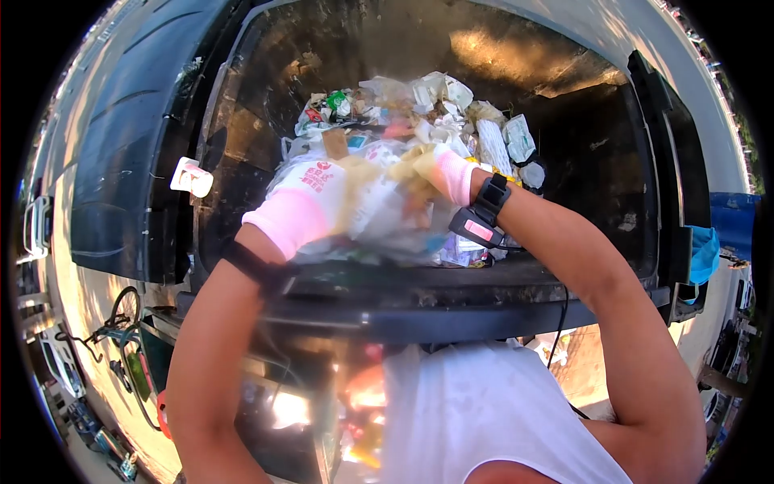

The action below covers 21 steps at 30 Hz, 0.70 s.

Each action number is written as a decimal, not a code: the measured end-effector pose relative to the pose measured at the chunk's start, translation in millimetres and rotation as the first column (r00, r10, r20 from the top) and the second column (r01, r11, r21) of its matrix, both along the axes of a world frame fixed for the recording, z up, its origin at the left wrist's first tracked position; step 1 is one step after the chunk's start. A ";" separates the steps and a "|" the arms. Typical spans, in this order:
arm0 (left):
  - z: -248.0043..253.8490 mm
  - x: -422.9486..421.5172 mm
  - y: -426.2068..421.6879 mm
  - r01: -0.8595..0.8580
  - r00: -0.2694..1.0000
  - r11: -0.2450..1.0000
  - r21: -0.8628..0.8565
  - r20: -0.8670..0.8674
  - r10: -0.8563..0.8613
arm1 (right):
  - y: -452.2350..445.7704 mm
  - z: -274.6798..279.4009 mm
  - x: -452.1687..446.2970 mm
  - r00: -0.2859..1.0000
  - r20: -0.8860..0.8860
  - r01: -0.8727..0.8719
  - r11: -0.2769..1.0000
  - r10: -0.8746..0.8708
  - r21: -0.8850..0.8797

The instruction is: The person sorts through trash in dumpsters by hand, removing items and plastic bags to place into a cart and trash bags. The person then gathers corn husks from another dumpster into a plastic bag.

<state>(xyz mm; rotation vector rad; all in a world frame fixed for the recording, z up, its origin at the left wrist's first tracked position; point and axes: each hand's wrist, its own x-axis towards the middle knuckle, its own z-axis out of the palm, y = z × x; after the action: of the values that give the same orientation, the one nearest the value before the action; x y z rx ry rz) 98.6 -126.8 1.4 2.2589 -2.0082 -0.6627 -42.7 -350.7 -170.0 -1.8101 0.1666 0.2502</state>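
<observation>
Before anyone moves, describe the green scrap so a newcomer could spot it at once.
Start at the big dark bin. Inside, find the far left of the rubbish pile, beyond the left hand. The green scrap is the only bright green piece among mostly white litter.

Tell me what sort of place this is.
Probably an outdoor roadside waste-collection spot: there is a large dark bin of mixed rubbish, a parked bicycle and white vehicles on sunlit ground.
</observation>
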 end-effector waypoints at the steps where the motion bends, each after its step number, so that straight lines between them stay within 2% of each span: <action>1: -3.5 -1.0 1.8 0.003 1.000 1.000 0.022 0.006 -0.004 | -0.9 -3.2 0.3 0.999 0.028 -0.023 0.997 0.025 -0.075; 2: -7.0 -2.6 3.3 0.011 1.000 0.999 0.044 0.010 -0.011 | -2.3 -7.2 0.6 0.997 0.054 -0.042 0.988 0.051 -0.151; 3: -3.8 -6.9 0.5 0.021 0.998 0.989 0.147 0.056 -0.029 | 3.6 -1.3 -0.3 1.000 0.021 -0.017 0.985 0.021 -0.174; 4: 2.9 -13.7 -5.1 0.027 0.994 0.968 0.248 0.098 -0.053 | 19.4 25.5 -1.0 0.967 -0.190 0.183 0.982 -0.172 0.045; 5: 6.5 -18.8 -8.1 0.027 0.987 0.937 0.348 0.138 -0.080 | 35.9 54.2 -1.6 0.845 -0.395 0.463 0.863 -0.361 0.203; 8: 6.5 -25.3 -6.9 0.125 0.943 0.926 0.356 0.247 -0.222 | 48.5 56.5 8.1 0.818 -0.383 0.483 0.873 -0.428 0.057; 9: 11.4 -23.6 -3.1 0.070 0.975 0.946 0.315 0.178 -0.132 | 42.6 43.3 12.9 0.831 -0.413 0.449 0.887 -0.372 0.104; 11: -3.3 -14.0 10.0 0.016 0.990 0.976 0.215 0.135 -0.046 | 23.2 6.1 16.3 0.940 -0.240 0.272 0.958 -0.243 0.094; 13: -6.0 -16.2 14.6 0.066 0.970 0.984 0.165 0.222 -0.103 | 14.4 9.2 18.4 0.954 -0.226 0.222 0.970 -0.196 0.100; 16: 11.0 -28.8 11.0 0.194 0.874 0.966 0.169 0.418 -0.248 | 10.1 20.4 21.2 0.925 -0.298 0.272 0.959 -0.237 0.082; 19: 22.8 -47.3 6.7 -0.052 0.823 0.979 0.199 0.563 -0.071 | 14.7 37.5 22.5 0.889 -0.331 0.341 0.940 -0.315 0.021; 21: 2.4 -38.7 12.1 -0.155 0.917 0.924 0.349 0.400 0.003 | 21.4 50.3 19.4 0.867 -0.328 0.378 0.924 -0.375 -0.057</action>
<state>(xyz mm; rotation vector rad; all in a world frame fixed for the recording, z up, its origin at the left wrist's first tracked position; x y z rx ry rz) 59.9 -114.7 3.8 2.8875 -2.0750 -0.6787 -23.3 -329.2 -119.8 -1.6734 0.7519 0.2756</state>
